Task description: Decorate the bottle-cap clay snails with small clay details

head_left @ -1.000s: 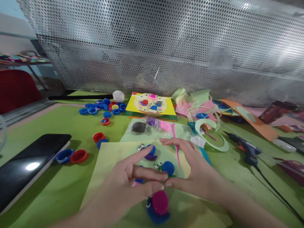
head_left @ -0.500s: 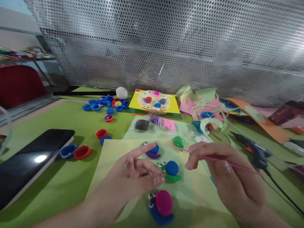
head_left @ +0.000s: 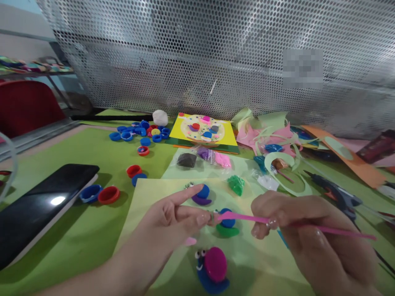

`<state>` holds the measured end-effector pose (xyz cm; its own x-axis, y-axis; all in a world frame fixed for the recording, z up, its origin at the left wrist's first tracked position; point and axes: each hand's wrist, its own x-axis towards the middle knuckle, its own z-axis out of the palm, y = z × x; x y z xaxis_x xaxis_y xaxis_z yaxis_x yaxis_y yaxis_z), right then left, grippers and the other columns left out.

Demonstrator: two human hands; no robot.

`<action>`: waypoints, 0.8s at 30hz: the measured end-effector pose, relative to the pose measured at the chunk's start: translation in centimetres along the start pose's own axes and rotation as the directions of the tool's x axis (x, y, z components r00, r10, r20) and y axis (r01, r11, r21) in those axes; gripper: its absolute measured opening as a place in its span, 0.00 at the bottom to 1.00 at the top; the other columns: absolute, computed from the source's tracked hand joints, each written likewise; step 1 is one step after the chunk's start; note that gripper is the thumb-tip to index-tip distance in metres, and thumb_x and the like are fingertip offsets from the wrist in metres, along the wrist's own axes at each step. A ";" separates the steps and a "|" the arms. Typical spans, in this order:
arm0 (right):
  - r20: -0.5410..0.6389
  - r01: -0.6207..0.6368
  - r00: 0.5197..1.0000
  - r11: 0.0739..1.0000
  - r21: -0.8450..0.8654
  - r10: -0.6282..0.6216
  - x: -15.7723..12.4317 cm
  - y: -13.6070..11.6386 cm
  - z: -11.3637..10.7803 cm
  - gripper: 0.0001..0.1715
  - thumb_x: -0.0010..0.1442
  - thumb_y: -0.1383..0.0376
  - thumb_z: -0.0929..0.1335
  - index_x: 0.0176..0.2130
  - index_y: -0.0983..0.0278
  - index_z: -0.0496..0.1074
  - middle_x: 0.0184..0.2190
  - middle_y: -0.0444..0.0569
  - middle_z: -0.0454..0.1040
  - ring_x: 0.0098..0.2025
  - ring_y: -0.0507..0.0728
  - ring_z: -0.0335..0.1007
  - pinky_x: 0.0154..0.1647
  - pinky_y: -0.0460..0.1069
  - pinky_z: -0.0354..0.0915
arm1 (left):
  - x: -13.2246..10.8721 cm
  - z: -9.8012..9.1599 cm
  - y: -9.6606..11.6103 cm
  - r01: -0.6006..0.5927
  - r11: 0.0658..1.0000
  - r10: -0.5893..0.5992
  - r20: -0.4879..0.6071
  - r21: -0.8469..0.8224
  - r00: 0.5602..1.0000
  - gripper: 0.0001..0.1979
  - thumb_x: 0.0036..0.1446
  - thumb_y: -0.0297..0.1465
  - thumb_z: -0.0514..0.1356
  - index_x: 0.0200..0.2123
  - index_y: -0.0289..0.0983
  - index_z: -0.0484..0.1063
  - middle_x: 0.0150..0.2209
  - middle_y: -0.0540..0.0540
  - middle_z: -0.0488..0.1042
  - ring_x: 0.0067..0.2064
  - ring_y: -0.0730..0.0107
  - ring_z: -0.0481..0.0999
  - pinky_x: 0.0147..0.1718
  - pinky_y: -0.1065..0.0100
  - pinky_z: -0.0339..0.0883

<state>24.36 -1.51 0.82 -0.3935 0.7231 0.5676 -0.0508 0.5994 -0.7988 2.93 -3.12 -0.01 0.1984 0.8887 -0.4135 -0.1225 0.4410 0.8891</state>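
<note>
Pinching a pink tool (head_left: 243, 217) between the thumb and fingers of the right hand (head_left: 317, 250), and aiming its flat tip leftward, just beside the fingertips of the left hand (head_left: 168, 230). Holding the left thumb and middle finger close together near a thin green bit (head_left: 212, 217), but leaving unclear any firm pinch on it. Holding the left index finger apart and straight, over or touching the far purple-based figure (head_left: 202, 201), without showing which. Working above a pale yellow sheet (head_left: 143, 205), near the green-based figure (head_left: 227, 231) in the middle and beyond the magenta-capped figure (head_left: 216, 264). Leaving a pale pink piece (head_left: 190, 241) partly hidden beneath the left hand.

Probably risking a dropped green bit through too loose a hold, or a flattened one through too hard a press. Also risking a scrape on the green-based figure from a low slip of the tool, a nudge to the purple-based figure from a dipping index finger, and a smudged pink piece from a lowered left hand.
</note>
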 end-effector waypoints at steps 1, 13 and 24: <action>0.007 0.006 1.000 1.000 -0.020 -0.006 0.0 -0.1 0.0 0.11 0.68 0.61 0.61 0.44 0.55 0.71 0.29 0.45 0.76 0.34 0.55 0.72 0.40 0.52 0.70 | 0.0 0.0 0.0 0.000 1.000 0.000 -0.017 -0.005 1.000 0.37 0.48 0.44 0.67 0.60 0.44 0.61 0.26 0.51 0.80 0.46 0.60 0.77 0.35 0.69 0.70; 0.189 0.149 0.976 0.963 -0.224 -0.107 0.5 -0.2 -0.3 0.11 0.69 0.65 0.58 0.47 0.57 0.67 0.31 0.48 0.74 0.35 0.57 0.72 0.38 0.55 0.71 | 0.1 0.1 0.1 -0.062 0.997 0.058 -0.080 -0.054 0.995 0.35 0.49 0.38 0.67 0.59 0.39 0.62 0.33 0.45 0.83 0.51 0.50 0.75 0.31 0.63 0.75; 0.177 0.235 0.964 0.946 -0.223 -0.198 0.8 0.1 -0.2 0.09 0.68 0.66 0.60 0.44 0.63 0.67 0.30 0.48 0.74 0.34 0.55 0.71 0.37 0.52 0.71 | 0.0 0.3 0.5 -0.058 0.998 0.055 -0.082 -0.037 0.995 0.37 0.48 0.37 0.68 0.60 0.39 0.60 0.35 0.43 0.82 0.49 0.52 0.76 0.31 0.64 0.75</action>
<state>24.23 -0.84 1.22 -0.5317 0.5179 0.6701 0.0638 0.8135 -0.5781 3.19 -2.99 0.48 0.1111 0.9189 -0.3786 -0.1699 0.3929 0.9038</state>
